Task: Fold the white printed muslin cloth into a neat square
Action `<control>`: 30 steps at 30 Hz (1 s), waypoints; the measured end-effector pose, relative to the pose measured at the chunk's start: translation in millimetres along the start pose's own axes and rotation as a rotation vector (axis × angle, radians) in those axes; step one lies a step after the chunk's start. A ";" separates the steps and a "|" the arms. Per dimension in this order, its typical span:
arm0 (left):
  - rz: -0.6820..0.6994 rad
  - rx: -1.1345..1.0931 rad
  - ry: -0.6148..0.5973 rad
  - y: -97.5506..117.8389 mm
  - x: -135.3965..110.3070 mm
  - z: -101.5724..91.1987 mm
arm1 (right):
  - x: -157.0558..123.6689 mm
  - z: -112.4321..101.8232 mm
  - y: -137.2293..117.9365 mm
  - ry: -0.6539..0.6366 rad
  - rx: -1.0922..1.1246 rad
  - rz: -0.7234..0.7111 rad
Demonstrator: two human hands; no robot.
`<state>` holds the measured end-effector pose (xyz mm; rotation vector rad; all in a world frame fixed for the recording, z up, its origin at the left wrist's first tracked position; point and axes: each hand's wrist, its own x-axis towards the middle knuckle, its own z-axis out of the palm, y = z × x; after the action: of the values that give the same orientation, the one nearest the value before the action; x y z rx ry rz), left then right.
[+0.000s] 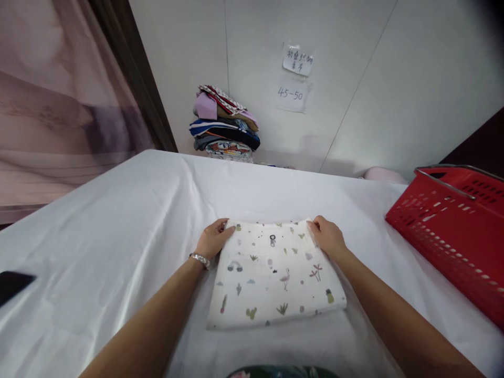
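Note:
A folded white cloth (271, 283) printed with small cacti, pineapples, palm trees and a flamingo lies in front of me. Its far left corner is pinched between the thumb and fingers of my left hand (214, 237), which has a silvery bracelet at the wrist. My right hand (327, 235) grips the far right corner in the same way. Between the hands the far edge runs nearly straight, and the near edge rests low toward me. Some fingertips are hidden behind the cloth.
A white sheet (149, 210) covers the table. On the right stands a red plastic basket (452, 231) with a metal handle. A dark flat object (14, 286) lies at the left edge. Behind the table rises a stack of folded fabrics (226, 126) against the wall; a pink curtain (59, 105) hangs left.

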<state>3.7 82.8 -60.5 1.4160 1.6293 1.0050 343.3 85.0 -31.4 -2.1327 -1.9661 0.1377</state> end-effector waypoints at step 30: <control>0.016 0.381 0.024 19.6 -6.3 0.1 | -27.2 18.9 -46.1 -0.307 -0.051 -0.692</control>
<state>12.6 78.2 -42.5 1.6692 1.9015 0.7470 291.7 63.3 -41.3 -1.3960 -2.7823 0.3005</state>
